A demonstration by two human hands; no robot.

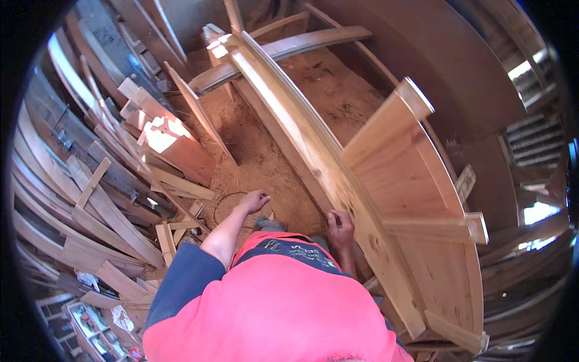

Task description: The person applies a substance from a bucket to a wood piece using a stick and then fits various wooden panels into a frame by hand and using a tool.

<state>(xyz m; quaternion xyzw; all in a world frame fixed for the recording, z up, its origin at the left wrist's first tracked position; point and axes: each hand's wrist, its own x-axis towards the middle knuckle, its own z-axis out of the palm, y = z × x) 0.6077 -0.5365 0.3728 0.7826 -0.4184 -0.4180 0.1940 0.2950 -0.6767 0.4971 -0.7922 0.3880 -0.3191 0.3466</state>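
Over the sawdust floor, my left hand (256,200) hangs with its fingers curled together. What they hold, if anything, is hidden. Behind its wrist a thin dark loop (216,210) shows against the sawdust. My right hand (341,227) is closed too, its fingers bent upward beside a long wooden board (313,163); whether it touches the board I cannot tell. That board runs from the far left to the near right. Joined along its right side is a panelled wooden piece (416,175) with short crosspieces.
Curved planks (72,223) are stacked along the left. An upright wooden block (187,154) and offcuts (175,232) stand near my left arm. A wooden crossbar (289,47) spans the far end. A large brown sheet (458,78) leans at the back right.
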